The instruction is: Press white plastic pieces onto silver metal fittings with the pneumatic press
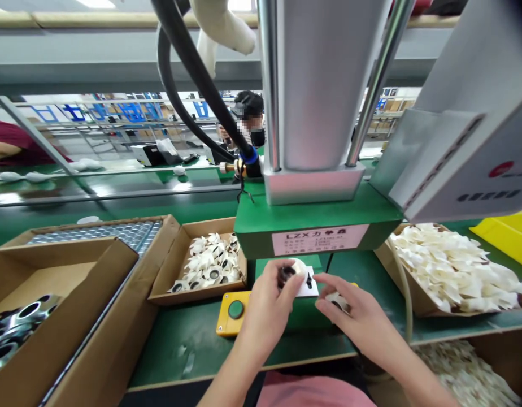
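Note:
My left hand (273,299) is closed, thumb and fingers pinching a white plastic part with a dark ring (288,273), beside a small white plate with black fittings (308,282) under the press head. My right hand (357,310) is on the plate's right side, its index fingertip near the plate's edge and its thumb apart from the index finger. Another whitish part (339,303) shows behind that thumb, seemingly within the curled fingers, which are mostly hidden. Above both hands hangs the press's green block (318,217).
Left of the press stand a carton of white ringed parts (159,285), a yellow box with a green button (227,327) and a carton of shiny metal rings (95,265). White pieces (449,265) fill a carton at right. A hose (400,271) hangs nearby. A person (256,121) sits opposite.

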Available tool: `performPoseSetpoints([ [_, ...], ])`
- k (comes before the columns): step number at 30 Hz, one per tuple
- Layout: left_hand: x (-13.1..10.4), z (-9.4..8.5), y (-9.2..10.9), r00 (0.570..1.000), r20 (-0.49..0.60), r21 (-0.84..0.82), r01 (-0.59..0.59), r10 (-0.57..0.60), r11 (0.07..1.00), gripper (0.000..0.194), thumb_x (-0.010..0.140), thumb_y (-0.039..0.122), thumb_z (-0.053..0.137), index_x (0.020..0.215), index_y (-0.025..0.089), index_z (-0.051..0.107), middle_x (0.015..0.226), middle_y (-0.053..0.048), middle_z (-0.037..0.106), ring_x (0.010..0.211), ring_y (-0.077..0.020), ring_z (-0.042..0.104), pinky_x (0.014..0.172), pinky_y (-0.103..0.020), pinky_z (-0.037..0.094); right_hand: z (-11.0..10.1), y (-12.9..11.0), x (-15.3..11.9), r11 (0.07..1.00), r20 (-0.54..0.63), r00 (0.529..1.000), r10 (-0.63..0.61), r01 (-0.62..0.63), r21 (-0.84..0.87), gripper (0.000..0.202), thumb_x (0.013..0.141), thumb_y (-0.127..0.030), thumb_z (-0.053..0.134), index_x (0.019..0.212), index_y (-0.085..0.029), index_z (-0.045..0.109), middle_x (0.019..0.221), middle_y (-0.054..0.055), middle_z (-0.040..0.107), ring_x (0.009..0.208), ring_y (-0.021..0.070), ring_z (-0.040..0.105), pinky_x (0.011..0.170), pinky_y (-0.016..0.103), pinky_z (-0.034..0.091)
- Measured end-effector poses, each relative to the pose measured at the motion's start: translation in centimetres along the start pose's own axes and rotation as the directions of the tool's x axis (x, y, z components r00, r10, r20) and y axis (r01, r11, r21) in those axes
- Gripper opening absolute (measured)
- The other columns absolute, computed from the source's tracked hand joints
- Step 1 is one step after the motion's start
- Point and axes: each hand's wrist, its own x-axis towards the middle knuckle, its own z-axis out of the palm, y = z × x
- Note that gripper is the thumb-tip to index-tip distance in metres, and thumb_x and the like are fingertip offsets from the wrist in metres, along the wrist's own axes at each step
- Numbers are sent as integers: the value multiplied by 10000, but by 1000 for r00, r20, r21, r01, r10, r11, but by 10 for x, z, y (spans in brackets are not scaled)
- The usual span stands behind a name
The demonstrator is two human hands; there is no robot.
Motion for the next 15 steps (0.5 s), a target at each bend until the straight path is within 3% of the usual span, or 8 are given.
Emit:
performPoseSetpoints([
  [4,24,12,16,993,-25,27,-114,114,993,333,860,392,455,587,205,487,503,24,477,492,-127,469,506,-252,342,-6,6,-11,998,-13,998,54,-54,-25,341,848,-413,512,1158,-282,569,889,-13,627,522,92,472,530,230,429],
  [6,30,15,18,990,-35,38,-134,135,990,376,862,353,446,512,213,436,490,20,459,506,-129,468,522,-251,343,-10,8,-15,996,15,996,84,-84,-35,338,861,-425,499,1154,-273,570,906,-6,633,567,103,519,558,232,449],
  [11,23,8,5,991,-59,87,-118,124,989,327,842,387,476,564,216,453,489,34,459,482,-131,437,488,-250,325,-15,24,-21,990,4,998,56,-55,-130,308,894,-426,470,1146,-275,559,1016,5,639,884,151,610,791,250,481],
  [14,0,-16,-19,984,-160,191,-48,79,980,260,803,446,536,674,221,521,574,18,556,546,-157,507,533,-262,383,-14,38,-21,970,-95,995,-40,16,-241,293,917,-379,444,1187,-297,524,1110,9,631,997,161,600,880,271,457],
  [15,-6,-25,-29,982,-179,232,-10,52,973,247,782,472,562,810,228,581,630,14,601,594,-174,553,571,-271,420,-13,42,-22,957,-134,988,-80,38,-288,295,920,-348,439,1202,-301,513,1136,12,627,1018,165,597,888,275,455],
])
